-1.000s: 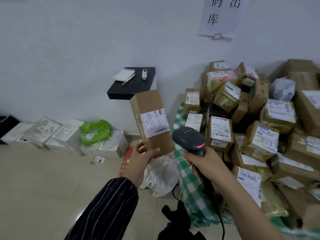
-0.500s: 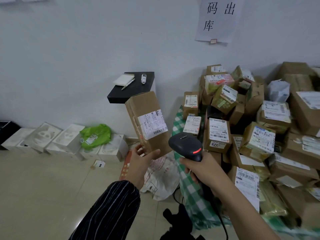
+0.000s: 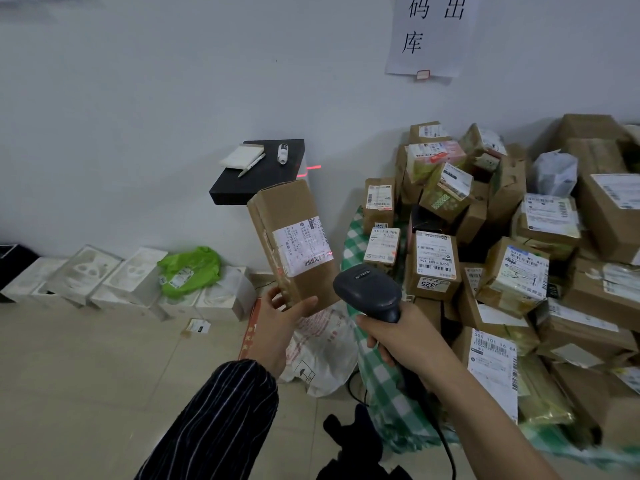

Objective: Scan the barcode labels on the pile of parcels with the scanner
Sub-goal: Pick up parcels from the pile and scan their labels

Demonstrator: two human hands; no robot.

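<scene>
My left hand (image 3: 280, 322) grips the lower end of a tall brown cardboard parcel (image 3: 287, 216), held upright and tilted left. Its white barcode label (image 3: 303, 249) faces me. My right hand (image 3: 398, 337) grips the handle of a dark grey corded scanner (image 3: 367, 291), whose head points at the label from the lower right. A red scan line crosses the barcode and spills onto the wall behind. The pile of labelled parcels (image 3: 502, 254) fills the right side on a green checked cloth (image 3: 381, 386).
A black shelf (image 3: 249, 188) behind the parcel carries a white pad, a pen and a small white bottle. White boxes (image 3: 114, 275) and a green bag (image 3: 188, 270) line the wall on the left. A white plastic bag (image 3: 322, 355) lies on the tiled floor below my hands.
The scanner's red line now shows on the barcode label and wall. The parcel and scanner have shifted slightly left and down together in view.
</scene>
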